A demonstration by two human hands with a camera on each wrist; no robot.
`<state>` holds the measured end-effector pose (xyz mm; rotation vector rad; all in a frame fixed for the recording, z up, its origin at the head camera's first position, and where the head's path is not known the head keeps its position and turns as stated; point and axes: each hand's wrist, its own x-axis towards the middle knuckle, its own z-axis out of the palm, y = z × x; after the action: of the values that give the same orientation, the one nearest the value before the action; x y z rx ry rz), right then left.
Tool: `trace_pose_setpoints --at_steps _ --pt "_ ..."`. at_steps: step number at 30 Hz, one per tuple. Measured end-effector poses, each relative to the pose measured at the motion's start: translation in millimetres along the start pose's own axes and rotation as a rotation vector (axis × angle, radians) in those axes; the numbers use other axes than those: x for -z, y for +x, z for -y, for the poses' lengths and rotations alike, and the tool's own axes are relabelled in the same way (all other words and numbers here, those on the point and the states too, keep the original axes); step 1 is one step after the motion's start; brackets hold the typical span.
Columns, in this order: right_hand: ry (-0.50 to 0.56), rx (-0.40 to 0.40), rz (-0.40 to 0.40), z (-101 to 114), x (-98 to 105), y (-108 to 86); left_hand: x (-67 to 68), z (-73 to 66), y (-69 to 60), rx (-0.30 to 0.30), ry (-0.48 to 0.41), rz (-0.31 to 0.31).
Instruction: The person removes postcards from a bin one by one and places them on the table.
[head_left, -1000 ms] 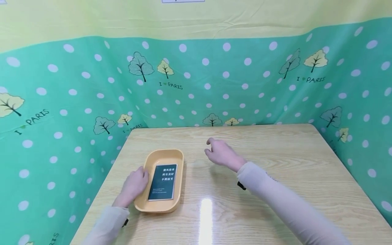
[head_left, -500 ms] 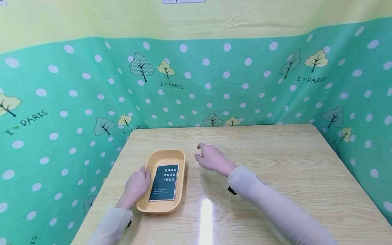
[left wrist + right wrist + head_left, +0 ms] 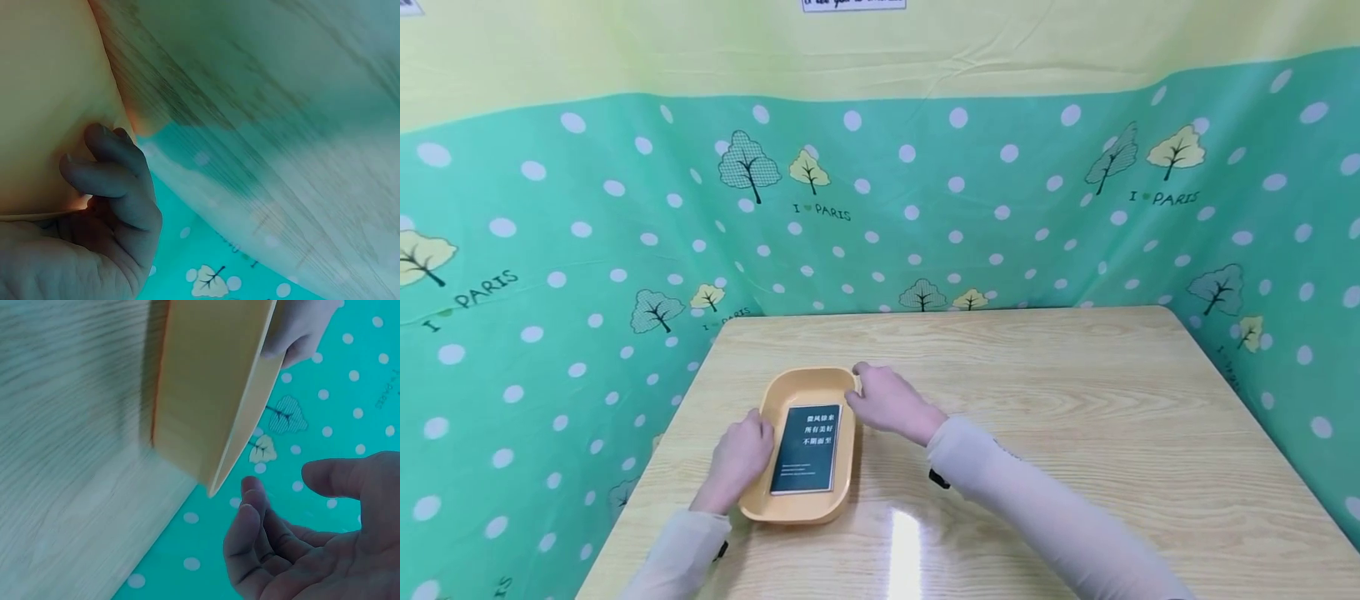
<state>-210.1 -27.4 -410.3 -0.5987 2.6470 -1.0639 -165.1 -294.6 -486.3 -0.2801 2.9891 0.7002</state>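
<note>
Turquoise fabric backdrop (image 3: 880, 217) with white dots and printed trees hangs behind and to both sides of a pale, wood-grained worktop (image 3: 1060, 467), its upper part plain yellow. On the worktop rests a peach-coloured, round-cornered, deep plastic tray (image 3: 816, 387), and flat on the floor of that tray lies a dark green, rectangular booklet (image 3: 807, 450) with white lettering, nearer the tray's close end than its far one.

Over the last second the main change is at the tray's right side. The right hand (image 3: 891, 402), which was well apart from the tray, has come leftward and is now beside the far part of its right rim. In the right wrist view its thumb stands away from the bent fingers with nothing between them, and the tray's corner is just ahead of the fingertips, so contact does not seem to have been made.

The left hand (image 3: 743, 454) pinches the tray's left rim, thumb on the inner side and fingers curled against the outer wall, much as it did a second ago. Tray and booklet look unmoved relative to each other. For the work in hand, this suggests a tray steadied from its left only, with its right side now within reach; the booklet is untouched by either hand.
</note>
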Motion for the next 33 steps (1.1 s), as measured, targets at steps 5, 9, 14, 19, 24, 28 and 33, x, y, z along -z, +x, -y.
trace_pose_setpoints --at_steps 5,9,14,19,24,28,33 --pt "-0.017 0.005 0.007 15 -16 4.5 1.9 -0.3 -0.4 -0.002 0.026 0.0" --pt "-0.032 0.033 0.017 25 -26 7.7 4.9 -0.9 0.3 0.001 0.039 -0.013" --pt "-0.045 -0.03 0.057 31 -33 11.6 5.8 -1.8 2.5 -0.008 0.032 -0.015" --pt "-0.099 -0.12 0.147 34 -41 15.3 5.7 -4.8 2.9 -0.002 0.038 -0.021" --pt "-0.366 -0.048 0.174 40 -50 19.1 3.0 -9.0 4.8 0.001 0.039 -0.007" --pt "-0.509 0.006 0.184 44 -59 21.4 -0.4 -10.6 6.5 -0.016 0.061 -0.021" --pt "-0.524 0.03 0.14 40 -73 22.4 -3.5 -10.8 7.0 -0.045 0.086 -0.058"
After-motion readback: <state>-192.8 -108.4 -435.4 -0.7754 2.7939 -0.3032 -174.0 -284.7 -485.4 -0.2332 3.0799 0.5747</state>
